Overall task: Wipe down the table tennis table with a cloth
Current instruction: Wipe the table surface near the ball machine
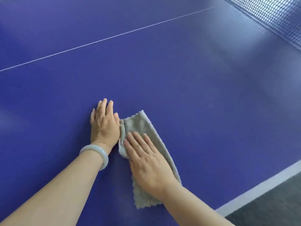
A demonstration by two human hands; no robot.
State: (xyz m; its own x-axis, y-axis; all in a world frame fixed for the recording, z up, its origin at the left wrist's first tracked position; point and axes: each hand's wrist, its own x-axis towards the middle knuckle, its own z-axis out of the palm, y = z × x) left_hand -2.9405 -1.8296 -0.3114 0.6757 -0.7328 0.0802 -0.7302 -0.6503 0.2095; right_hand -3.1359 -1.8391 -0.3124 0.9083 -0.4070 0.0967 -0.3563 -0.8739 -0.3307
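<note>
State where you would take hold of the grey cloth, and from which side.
Probably its bunched left edge, from the left. The cloth lies flat on the table under the right hand, but that edge rises in a roll that can be pinched, and the left hand rests right beside it.

Blue tabletop (pixel 179 79) filling the frame, right hand (pixel 146 162) flat on a folded grey cloth (pixel 143 126) at lower centre, left hand (pixel 104 123) flat just beside it, net (pixel 276 18) upper right

Soft bright light, pale glare on table (pixel 179 79) near net (pixel 276 18)
</note>
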